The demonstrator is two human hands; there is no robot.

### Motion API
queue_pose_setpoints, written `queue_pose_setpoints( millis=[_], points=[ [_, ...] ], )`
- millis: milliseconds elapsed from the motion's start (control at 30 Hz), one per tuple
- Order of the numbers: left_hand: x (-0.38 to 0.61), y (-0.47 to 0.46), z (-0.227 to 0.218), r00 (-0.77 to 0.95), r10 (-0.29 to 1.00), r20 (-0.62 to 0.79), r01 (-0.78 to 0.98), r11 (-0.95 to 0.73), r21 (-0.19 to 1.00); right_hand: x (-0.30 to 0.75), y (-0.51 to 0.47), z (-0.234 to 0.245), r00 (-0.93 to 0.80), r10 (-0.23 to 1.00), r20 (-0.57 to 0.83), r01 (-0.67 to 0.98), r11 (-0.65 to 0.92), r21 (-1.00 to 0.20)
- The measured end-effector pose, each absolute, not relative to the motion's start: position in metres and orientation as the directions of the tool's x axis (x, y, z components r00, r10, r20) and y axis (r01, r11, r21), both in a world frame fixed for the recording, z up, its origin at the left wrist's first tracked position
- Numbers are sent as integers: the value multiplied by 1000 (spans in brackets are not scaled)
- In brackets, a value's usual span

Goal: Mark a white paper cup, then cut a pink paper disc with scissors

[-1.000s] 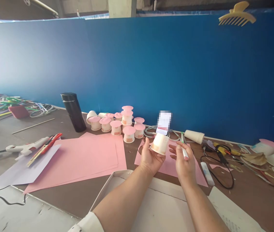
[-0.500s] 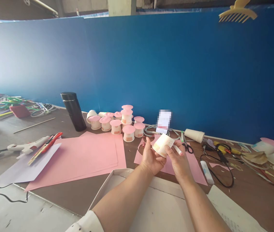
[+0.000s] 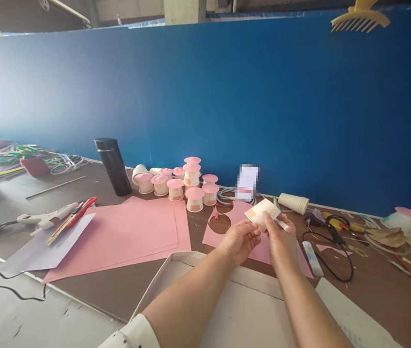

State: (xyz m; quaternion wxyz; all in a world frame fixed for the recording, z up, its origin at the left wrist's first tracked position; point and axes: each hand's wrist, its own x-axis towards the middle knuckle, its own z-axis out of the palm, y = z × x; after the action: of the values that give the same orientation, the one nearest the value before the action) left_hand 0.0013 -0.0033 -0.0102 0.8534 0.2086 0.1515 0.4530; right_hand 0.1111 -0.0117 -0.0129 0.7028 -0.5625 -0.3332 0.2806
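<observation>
A white paper cup with an orange patch and faint drawn lines is tilted on its side above the pink sheet. My right hand grips it, thumb pressed on its side, and a white marker with a pink tip sticks out from the same hand. At the cup's lower left edge, my left hand is closed with its fingers curled and its tips against the rim; its exact contact is partly hidden. Below them lies the pink sheet with round cutouts. A small red cap rests near one cutout.
Cups with pink round tops cluster by the blue wall, beside a black bottle. Left are pink sheets, a glue gun and a red cutter. Right are stacked cups, cables and a glue stick. A shallow box is in front.
Both hands and the cup have shifted right. The cup has turned, so its orange patch shows at the left. My left thumb, raised before, is now down by the cup's rim.
</observation>
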Motion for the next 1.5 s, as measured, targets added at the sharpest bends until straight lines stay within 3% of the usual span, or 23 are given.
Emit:
queue_pose_setpoints(
  millis=[200,300,400,467,533,600,733,833,1067,1167,1333,1500],
  points=[
    [4,-2,-11,460,881,-112,-667,426,612,107,-12,-9,665,721,195,35,230,-973],
    [1,2,-11,442,884,-153,-559,405,724,108,-13,-6,647,728,226,99,214,-972],
    [-13,10,-7,397,868,-298,-161,385,909,110,-13,-8,640,732,234,128,199,-972],
    [-29,19,-4,222,960,-173,146,142,979,112,-12,-13,655,719,232,165,163,-973],
    [-47,29,-2,43,998,40,362,-53,931,115,-9,-20,662,710,240,238,105,-966],
    [-62,39,-1,-55,996,73,485,-38,874,118,-6,-28,645,723,249,321,39,-946],
    [-74,52,-9,-30,994,108,646,-64,761,119,-3,-35,571,796,201,358,-22,-934],
    [-72,55,-17,8,989,145,720,-106,686,114,-8,-27,584,781,221,347,6,-938],
    [-64,59,-22,24,984,179,802,-126,583,102,-23,-1,621,604,499,306,400,-864],
    [-63,60,-23,36,986,163,814,-124,568,100,-28,3,591,567,575,369,444,-817],
    [-61,61,-27,8,984,179,770,-120,626,96,-34,12,582,560,590,404,430,-807],
    [-62,62,-23,-99,986,138,630,-45,775,93,-37,17,599,617,510,213,491,-845]
  ],
)
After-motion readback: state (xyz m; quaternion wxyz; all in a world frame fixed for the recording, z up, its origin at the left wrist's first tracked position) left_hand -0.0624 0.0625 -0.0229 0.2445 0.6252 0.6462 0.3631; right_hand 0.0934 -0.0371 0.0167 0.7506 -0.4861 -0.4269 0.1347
